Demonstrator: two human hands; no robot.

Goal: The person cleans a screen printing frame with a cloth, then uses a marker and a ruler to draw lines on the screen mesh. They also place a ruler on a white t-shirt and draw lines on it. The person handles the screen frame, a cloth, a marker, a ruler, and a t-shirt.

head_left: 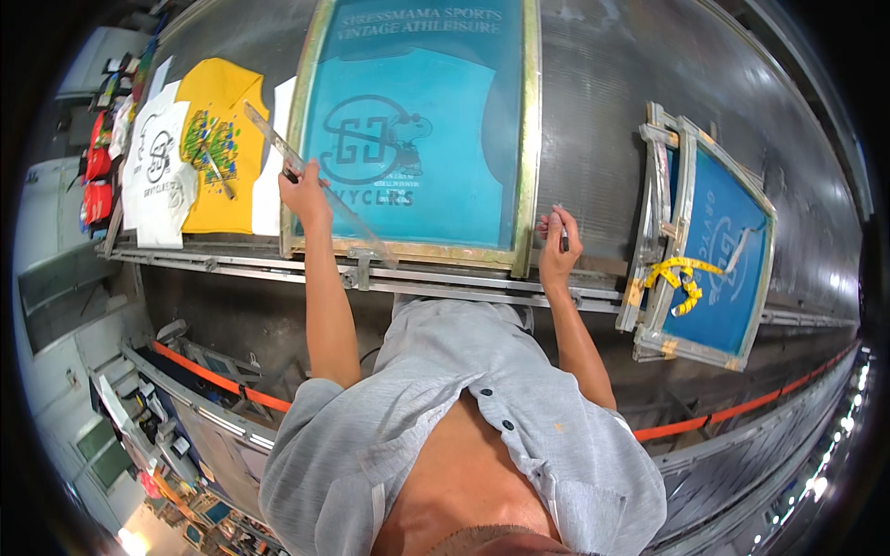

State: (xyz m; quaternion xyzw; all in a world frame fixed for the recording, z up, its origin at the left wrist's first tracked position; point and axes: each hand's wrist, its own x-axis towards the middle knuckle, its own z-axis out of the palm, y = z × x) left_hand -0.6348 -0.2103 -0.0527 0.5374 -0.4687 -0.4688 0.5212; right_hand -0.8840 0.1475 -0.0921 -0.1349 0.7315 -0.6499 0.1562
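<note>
A large printing screen frame (525,139) lies before me, with a teal shirt shape (454,139) under its mesh, bearing a dark circular logo, a cartoon figure and lettering. My left hand (310,193) grips a long clear ruler (354,221), held diagonally over the screen's left side, along with a small black item (291,174) that I cannot make out. Just right of the frame, my right hand (559,245) has its fingers closed on a black marker (565,238). I cannot tell whether the ruler touches the mesh.
White shirts (148,213) and a yellow shirt (232,208) lie at the left of the metal table (593,65). Smaller blue screens (714,310) stand at the right, with a yellow tape measure (686,295) on them. A metal rail (436,287) runs along the near edge.
</note>
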